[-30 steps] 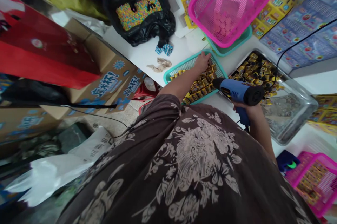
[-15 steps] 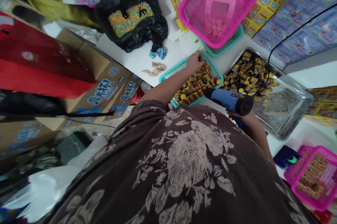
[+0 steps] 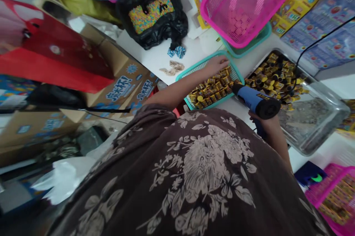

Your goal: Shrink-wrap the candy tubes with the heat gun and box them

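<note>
My left hand (image 3: pixel 217 64) reaches over the far side of a teal basket (image 3: pixel 181 77), its fingers bent down onto small yellow-and-brown wrapped pieces (image 3: pixel 212 90) standing in rows. Whether it grips one of them is too small to tell. My right hand (image 3: pixel 262 119) is wrapped round the handle of a blue heat gun (image 3: pixel 256 101). The gun's black nozzle points left at the basket's right end. Behind the gun lies a metal tray (image 3: pixel 330 128) with a heap of similar loose pieces, partly hidden by the gun.
A pink basket (image 3: pixel 203 6) overlaps a teal one (image 3: pixel 266 38) at the back. A black bag (image 3: pixel 180 21) holds colourful beads. Purple boxes (image 3: pixel 318 34) stand at the right, where a black cable (image 3: pixel 307 45) crosses the tray. Cartons (image 3: pixel 119 88) and a red bag (image 3: pixel 66 54) are on the left.
The whole view has shifted, so things appear farther right. My left hand's fingers look flatter over the basket's far edge. The heat gun stays in my right hand, nozzle near the basket's right end.
</note>
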